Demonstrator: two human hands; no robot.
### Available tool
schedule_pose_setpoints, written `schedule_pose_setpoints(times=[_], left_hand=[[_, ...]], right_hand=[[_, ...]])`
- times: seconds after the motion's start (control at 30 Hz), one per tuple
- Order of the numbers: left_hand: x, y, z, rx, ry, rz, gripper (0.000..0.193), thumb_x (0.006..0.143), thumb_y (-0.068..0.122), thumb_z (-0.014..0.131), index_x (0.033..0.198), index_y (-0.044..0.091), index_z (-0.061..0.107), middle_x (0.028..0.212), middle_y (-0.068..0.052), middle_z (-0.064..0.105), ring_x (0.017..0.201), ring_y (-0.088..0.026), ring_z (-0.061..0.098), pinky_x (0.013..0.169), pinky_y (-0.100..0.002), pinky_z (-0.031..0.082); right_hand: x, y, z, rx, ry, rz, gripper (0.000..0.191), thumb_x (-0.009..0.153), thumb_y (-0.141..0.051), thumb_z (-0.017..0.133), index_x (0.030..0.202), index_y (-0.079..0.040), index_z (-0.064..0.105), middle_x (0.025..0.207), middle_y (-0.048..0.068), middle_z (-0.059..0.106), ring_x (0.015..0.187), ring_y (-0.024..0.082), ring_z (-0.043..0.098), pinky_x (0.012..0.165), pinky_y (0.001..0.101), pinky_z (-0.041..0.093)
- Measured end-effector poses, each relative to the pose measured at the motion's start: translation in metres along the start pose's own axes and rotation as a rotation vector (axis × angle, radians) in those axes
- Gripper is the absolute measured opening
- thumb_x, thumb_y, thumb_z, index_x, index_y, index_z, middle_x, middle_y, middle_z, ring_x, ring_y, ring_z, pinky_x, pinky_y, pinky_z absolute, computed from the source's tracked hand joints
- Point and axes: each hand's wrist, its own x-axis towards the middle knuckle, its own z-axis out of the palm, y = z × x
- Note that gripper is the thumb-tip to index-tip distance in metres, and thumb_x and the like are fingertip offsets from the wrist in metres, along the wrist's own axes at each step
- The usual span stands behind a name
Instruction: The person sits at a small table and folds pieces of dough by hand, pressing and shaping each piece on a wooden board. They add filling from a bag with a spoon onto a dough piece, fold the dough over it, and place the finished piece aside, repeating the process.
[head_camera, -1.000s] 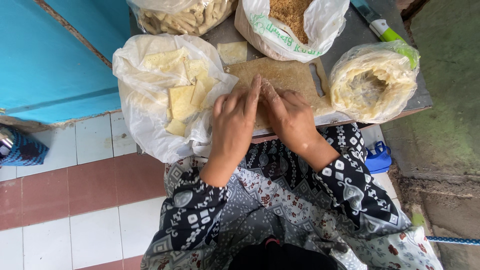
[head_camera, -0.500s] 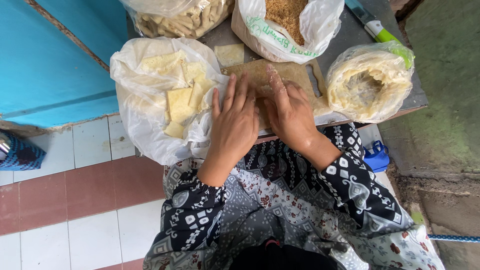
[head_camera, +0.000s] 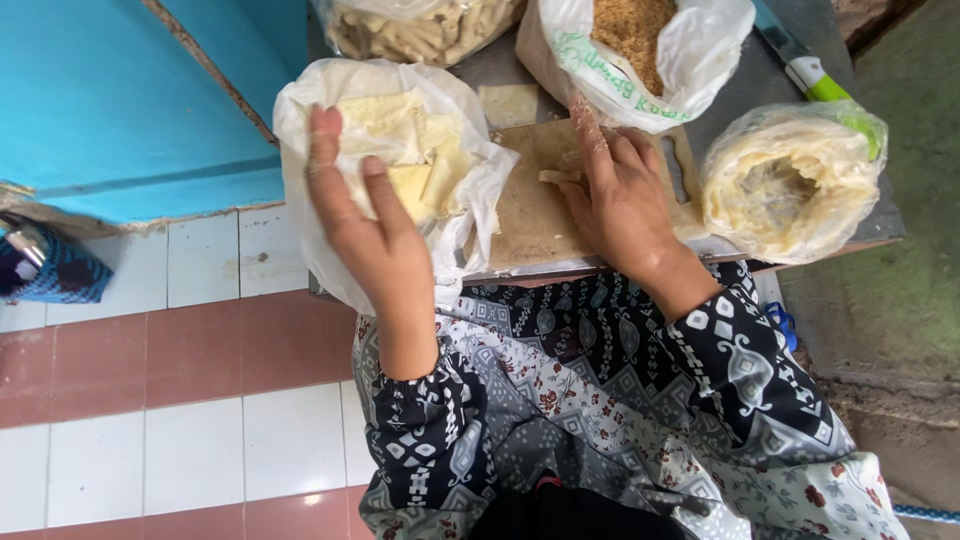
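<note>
Left hand (head_camera: 365, 225) is seen over the white plastic bag (head_camera: 300, 150) at the counter's (head_camera: 740, 85) left edge, fingers spread apart and extended, nothing clamped in them. Bag mouth is open; pale yellow square wrappers (head_camera: 415, 150) are stacked inside. Fingertips lie at or just above the stack; contact cannot be told.

Right hand (head_camera: 620, 200) is laid flat on the brown wooden board (head_camera: 530, 200) at the counter's near edge, fingers held loosely together. A small pale rolled piece (head_camera: 558, 177) is lying on the board just beside the fingers of this hand, touching or nearly so. Nothing is gripped.

One loose square wrapper (head_camera: 510, 103) is noted on the counter just beyond the board. At the far edge, a clear bag of pale finger-shaped rolls (head_camera: 430, 30) and a white bag of brown crumbly filling (head_camera: 630, 40) are seen. At the right edge, a clear bag of thin round sheets (head_camera: 790, 185) is set. A green-handled tool (head_camera: 805, 65) is lying near the far right corner. Patterned sleeves (head_camera: 740, 370) and tiled floor (head_camera: 200, 400) are seen below.
</note>
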Motion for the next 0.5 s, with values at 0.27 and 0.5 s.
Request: schedule_pose_setpoints(times=[0.27, 0.5], left_hand=[[0.01, -0.006, -0.024, 0.034, 0.032, -0.24, 0.028, 0.106, 0.018, 0.064, 0.131, 0.007, 0.067, 0.116, -0.005, 0.071, 0.103, -0.019, 0.067, 0.092, -0.036, 0.053], [0.009, -0.017, -0.036, 0.252, -0.187, -0.009, 0.029, 0.086, 0.014, 0.082, 0.111, 0.007, 0.071, 0.102, -0.009, 0.065, 0.096, -0.027, 0.065, 0.085, -0.04, 0.053]], right_hand=[[0.016, -0.02, -0.017, 0.145, -0.042, -0.163, 0.072, 0.098, -0.015, 0.078, 0.157, -0.002, 0.04, 0.091, 0.007, 0.073, 0.081, 0.03, 0.07, 0.085, 0.0412, 0.055], [0.118, -0.005, -0.012, 0.149, 0.321, -0.327, 0.03, 0.108, -0.001, 0.075, 0.129, -0.003, 0.053, 0.105, 0.013, 0.068, 0.09, 0.032, 0.07, 0.077, 0.0399, 0.057]])
